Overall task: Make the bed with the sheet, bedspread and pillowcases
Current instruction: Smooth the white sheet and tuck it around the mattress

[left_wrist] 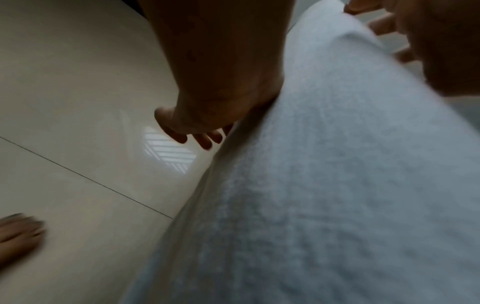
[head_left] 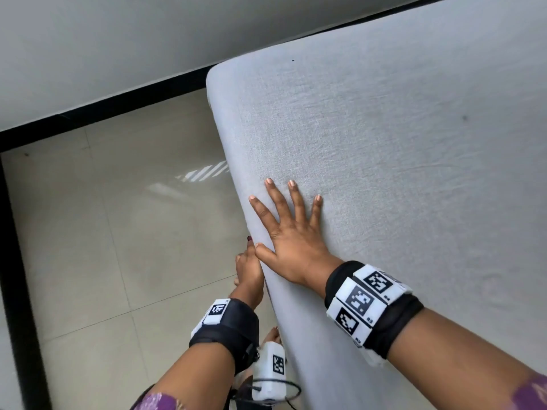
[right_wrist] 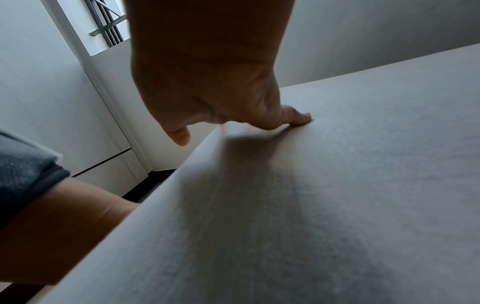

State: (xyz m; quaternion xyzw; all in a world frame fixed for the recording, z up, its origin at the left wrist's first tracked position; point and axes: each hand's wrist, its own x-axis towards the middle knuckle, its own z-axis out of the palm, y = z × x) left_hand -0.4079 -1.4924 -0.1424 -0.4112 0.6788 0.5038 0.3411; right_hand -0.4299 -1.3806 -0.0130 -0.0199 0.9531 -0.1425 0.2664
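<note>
Currently the pale grey cotton sheet [head_left: 384,149] lies taut over the bed, corner fitted. Right hand [head_left: 291,232] presses flat on top, fingers [head_left: 294,199] spread; left hand [head_left: 248,273] runs down the side edge, fingers straight. Bedspread and pillowcases not in view, probably still to do.

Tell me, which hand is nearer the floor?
Left. The left hand hangs beside the bed's side, down toward the floor; the right hand lies flat on top.

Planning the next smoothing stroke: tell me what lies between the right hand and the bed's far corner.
Only bare grey sheet between the right hand and the corner, per the head view.
</note>
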